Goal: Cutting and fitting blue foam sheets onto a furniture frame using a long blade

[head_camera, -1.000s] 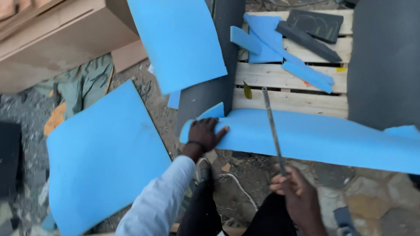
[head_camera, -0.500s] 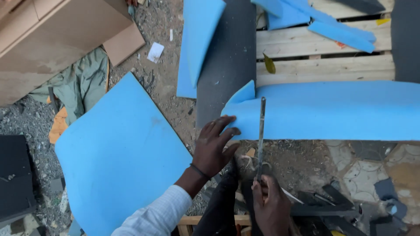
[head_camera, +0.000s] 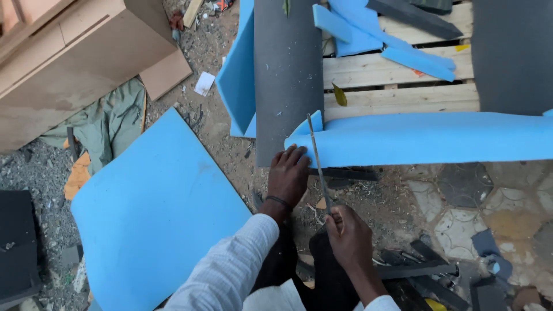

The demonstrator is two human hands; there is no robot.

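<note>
While right hand (head_camera: pixel 350 235) has a closed grip on one thin blade (head_camera: pixel 317 161), left hand (head_camera: pixel 289 175) flat on one blue foam strip (head_camera: pixel 426 138)

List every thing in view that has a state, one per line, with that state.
Left hand: flat, pressing the foam strip's end.
Right hand: closed around the thin blade.
Thin blade: held upright against the foam strip's end.
Blue foam strip: lying across the wooden pallet.
Large blue foam sheet: flat on the ground.
</note>
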